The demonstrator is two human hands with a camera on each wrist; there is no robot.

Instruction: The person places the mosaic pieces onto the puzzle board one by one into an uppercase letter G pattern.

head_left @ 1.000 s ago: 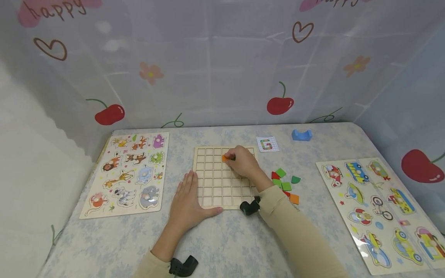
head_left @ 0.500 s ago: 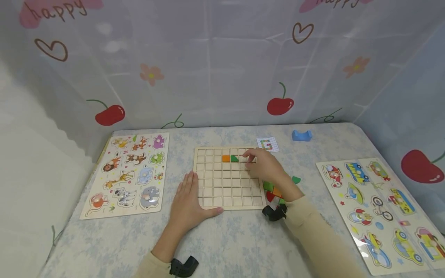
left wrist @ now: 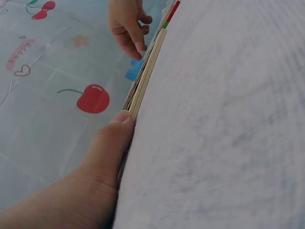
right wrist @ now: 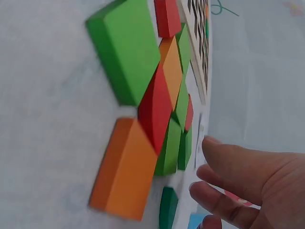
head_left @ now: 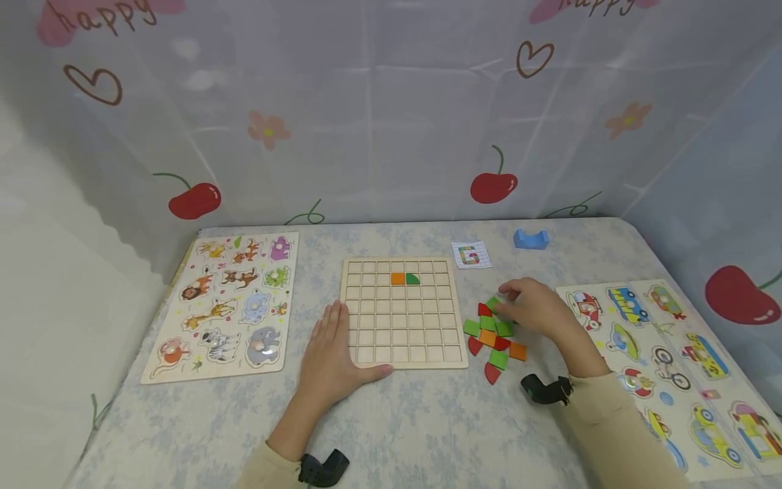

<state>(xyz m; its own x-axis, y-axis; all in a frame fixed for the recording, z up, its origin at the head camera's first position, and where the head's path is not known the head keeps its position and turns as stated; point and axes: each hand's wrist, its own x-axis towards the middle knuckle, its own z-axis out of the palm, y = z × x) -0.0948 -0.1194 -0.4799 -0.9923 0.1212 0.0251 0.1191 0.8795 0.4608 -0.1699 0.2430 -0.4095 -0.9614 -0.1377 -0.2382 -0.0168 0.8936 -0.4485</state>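
Note:
My left hand (head_left: 326, 345) lies at the lower left corner of a wooden grid board (head_left: 374, 333), fingers straight along its left side and thumb at its front edge. In the grid sit an orange square (head_left: 398, 279) and a dark green quarter-round piece (head_left: 412, 279), side by side. My right hand (head_left: 534, 309) hovers over the far right part of a pile of loose pieces, thumb and fingers apart. In the right wrist view nothing is between them. An orange square piece (right wrist: 125, 171), a light green piece (right wrist: 126, 52) and another dark green piece (right wrist: 167, 208) lie near that hand.
A pattern card (head_left: 471, 255) and a blue holder (head_left: 531, 239) stand behind the pile. An animal puzzle board (head_left: 229, 339) lies at the left. At the right, partly under my right sleeve, is a vehicle puzzle board (head_left: 672, 319).
My right hand has left the orange and dark green pieces in the grid and moved right to the loose pile. The left hand stays at the board.

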